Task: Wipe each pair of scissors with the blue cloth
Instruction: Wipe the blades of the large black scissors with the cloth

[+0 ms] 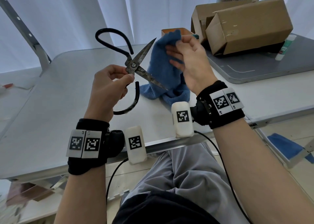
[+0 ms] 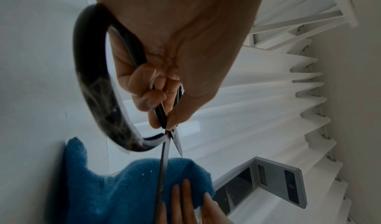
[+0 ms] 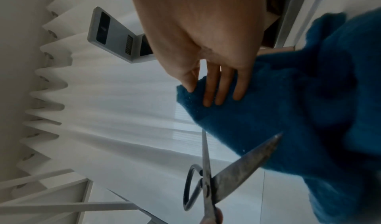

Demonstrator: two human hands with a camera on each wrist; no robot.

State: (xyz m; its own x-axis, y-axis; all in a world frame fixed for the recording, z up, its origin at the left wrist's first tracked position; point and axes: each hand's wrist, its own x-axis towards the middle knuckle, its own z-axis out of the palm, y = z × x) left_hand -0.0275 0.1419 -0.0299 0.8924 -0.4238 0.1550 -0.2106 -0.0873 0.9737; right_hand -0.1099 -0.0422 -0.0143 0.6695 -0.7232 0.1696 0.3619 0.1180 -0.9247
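Left hand (image 1: pixel 108 86) grip pinching open scissors (image 1: pixel 134 65) (near pivot), right hand (image 1: pixel 190 60) grip holding blue cloth (image 1: pixel 161 70), seemingly off blades

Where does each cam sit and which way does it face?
Head: on the head, looking down at both hands, wristbands, lap; left hand pinches scissors.
Left wrist: along the left hand toward scissors, blue cloth.
Right wrist: along the right hand gripping the cloth.
Shared: all show scissors and cloth.

Both hands (image 1: pixel 108 86) (image 1: pixel 188 60) raised, gripping.
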